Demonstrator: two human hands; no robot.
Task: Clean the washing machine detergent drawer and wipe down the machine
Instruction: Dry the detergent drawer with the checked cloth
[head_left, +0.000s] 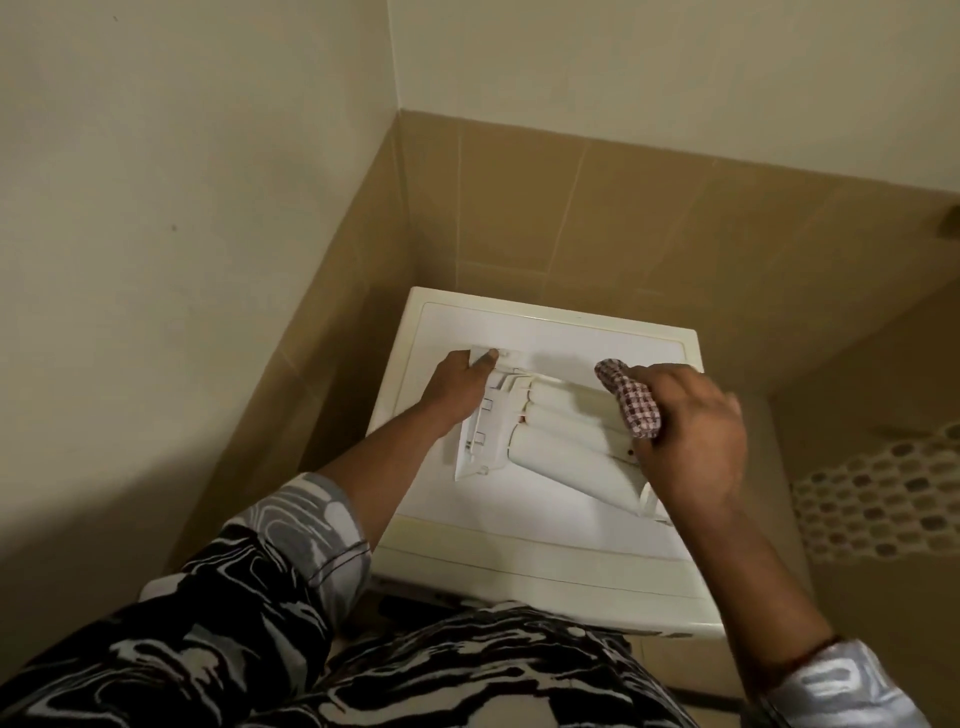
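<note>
Closest to me is the black-and-white patterned sleeve (249, 587) on my left arm, which reaches forward over the washing machine (519, 556). Fingers of my left hand (460, 387) clasp the far end of the front panel of the detergent drawer (556, 449), thumb pressed on the panel's top corner. Fingers of my right hand (693, 441) are curled round a bunched red-and-white checked cloth (631, 408), which pokes out past my knuckles over the drawer's far edge; that hand is blurred, so I cannot tell whether the cloth touches the plastic. The drawer lies out of its slot, flat and slantwise on the machine's white top, its rounded compartments pointing toward my right hand. Tan wall tiles (597, 218) close in the corner behind the machine, and a pebble-patterned floor (883, 499) shows at the right.
</note>
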